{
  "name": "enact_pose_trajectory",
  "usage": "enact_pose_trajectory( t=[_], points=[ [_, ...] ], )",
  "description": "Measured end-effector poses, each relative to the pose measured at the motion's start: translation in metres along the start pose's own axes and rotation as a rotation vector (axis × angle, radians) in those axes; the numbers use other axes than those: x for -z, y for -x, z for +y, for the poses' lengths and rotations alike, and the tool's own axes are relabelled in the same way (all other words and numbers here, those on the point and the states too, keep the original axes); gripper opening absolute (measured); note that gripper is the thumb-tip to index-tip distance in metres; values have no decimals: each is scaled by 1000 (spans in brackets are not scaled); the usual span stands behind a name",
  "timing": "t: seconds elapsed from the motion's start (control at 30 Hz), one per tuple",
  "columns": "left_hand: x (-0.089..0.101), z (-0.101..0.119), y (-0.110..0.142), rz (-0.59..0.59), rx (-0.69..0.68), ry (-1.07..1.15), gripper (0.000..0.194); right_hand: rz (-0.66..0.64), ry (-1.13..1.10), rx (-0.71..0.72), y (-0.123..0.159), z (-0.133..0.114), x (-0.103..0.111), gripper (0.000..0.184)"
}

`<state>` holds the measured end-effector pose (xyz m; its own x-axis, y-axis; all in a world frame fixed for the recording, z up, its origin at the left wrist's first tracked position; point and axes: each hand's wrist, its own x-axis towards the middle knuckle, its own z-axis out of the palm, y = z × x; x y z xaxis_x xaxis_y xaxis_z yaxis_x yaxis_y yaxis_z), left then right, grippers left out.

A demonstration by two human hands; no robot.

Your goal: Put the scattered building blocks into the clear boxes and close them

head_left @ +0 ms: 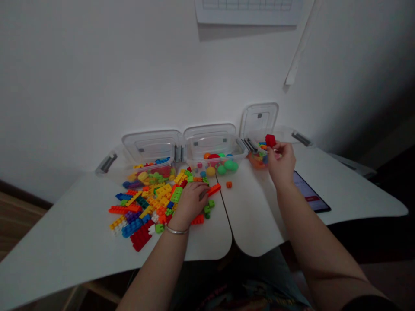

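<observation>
Single head camera, worn by you, facing forward and down, near your left hand [193, 199] and right hand [282, 163], tabletop [76, 222] below, wall [97, 65] ahead.

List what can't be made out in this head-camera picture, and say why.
Head view, hidden: whether the left hand grips the orange brick; the palm is turned away.
Head view, hidden: part of the rightmost box, behind the right hand.
Head view, cut off: the upper part of the wall sheet, by the top edge.
Head view, too small: any writing on the tablet.
</observation>
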<state>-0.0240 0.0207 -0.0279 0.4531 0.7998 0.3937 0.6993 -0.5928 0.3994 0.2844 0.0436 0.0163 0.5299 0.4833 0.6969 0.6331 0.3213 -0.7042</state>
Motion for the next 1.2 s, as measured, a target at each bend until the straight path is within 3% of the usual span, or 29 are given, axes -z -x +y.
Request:
enact_pose_trajectory(
  t=[0.13, 0.33, 0.43, 0.57, 0.63, 0.77, 0.93, 1.07, 1.2],
  points=[
    [0, 0, 0, 3, -14, -6, 20, 7, 145, 6, -20, 17, 2, 4],
    [-1, -1, 1, 10, -6, -8, 20, 23, 223, 33, -22, 38, -3, 6],
    [-1, -1, 0, 3, -9, -1, 20, 5, 245, 72, -17, 36, -4, 12],
    [0, 0, 0, -7, -2, 11, 20, -32, 220, 241, 1, 17, -5, 14],
    [0, 1, 0, 1, -5, 12, 20, -129, 135, 318, 17, 6, -7, 14],
    [0, 1, 0, 10, -9, 8, 19, -481, 10, 355, 58, -8, -20, 16],
    [-1, 1, 1, 25, -14, 1, 20, -838, 118, 375, 96, -11, -33, 26],
    [-1, 1, 1, 30, -17, 7, 19, -975, 233, 443, 103, -10, -36, 29],
    [-1, 1, 0, 24, -16, 11, 19, -979, 333, 423, 102, -13, -35, 29]
  ],
)
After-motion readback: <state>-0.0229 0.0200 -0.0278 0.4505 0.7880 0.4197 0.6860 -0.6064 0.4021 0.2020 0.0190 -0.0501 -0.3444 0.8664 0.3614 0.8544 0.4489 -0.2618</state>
